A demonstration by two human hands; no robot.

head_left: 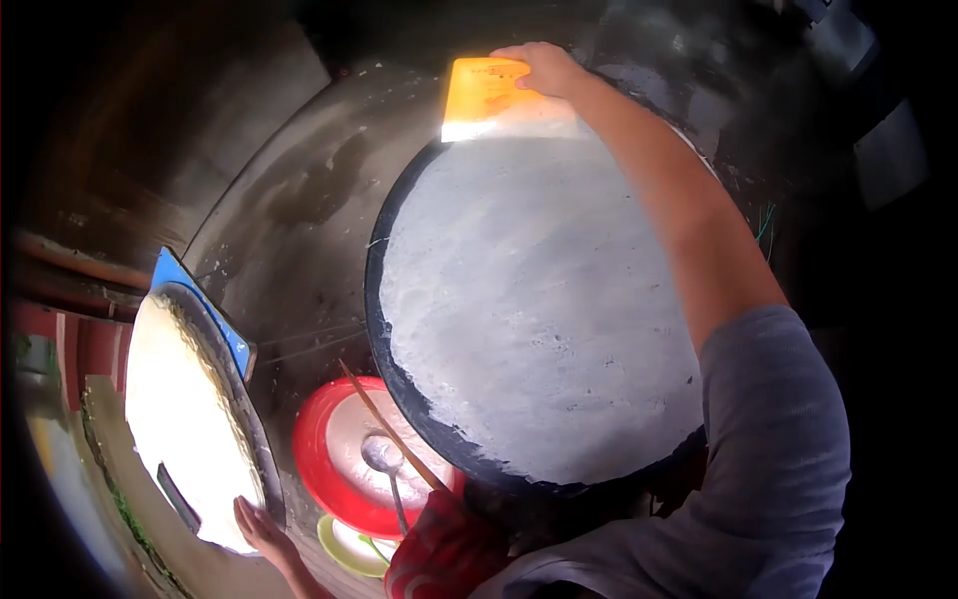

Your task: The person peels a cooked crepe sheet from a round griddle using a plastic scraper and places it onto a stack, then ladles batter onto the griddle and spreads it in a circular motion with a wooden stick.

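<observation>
My right hand (pixel 547 72) grips a yellow-orange plastic scraper (pixel 481 92) at the far edge of a large round griddle (pixel 377 290). A thin, pale layer of batter (pixel 539 309) covers nearly the whole griddle, leaving a dark rim. Low on the left, my left hand (pixel 261 534) lies with fingers stretched against the near edge of a pale, overexposed stack of thin flatbreads (pixel 185 399). The stack rests on a round board or tray (pixel 267 469), mostly hidden beneath it.
A red basin (pixel 311 454) of batter, with a metal ladle (pixel 379 454) and a wooden stick (pixel 394 424), stands by the griddle's near left. Below it is a green-rimmed bowl (pixel 339 559). A blue board (pixel 205 309) is behind the stack. Red cloth (pixel 444 554) shows at the bottom.
</observation>
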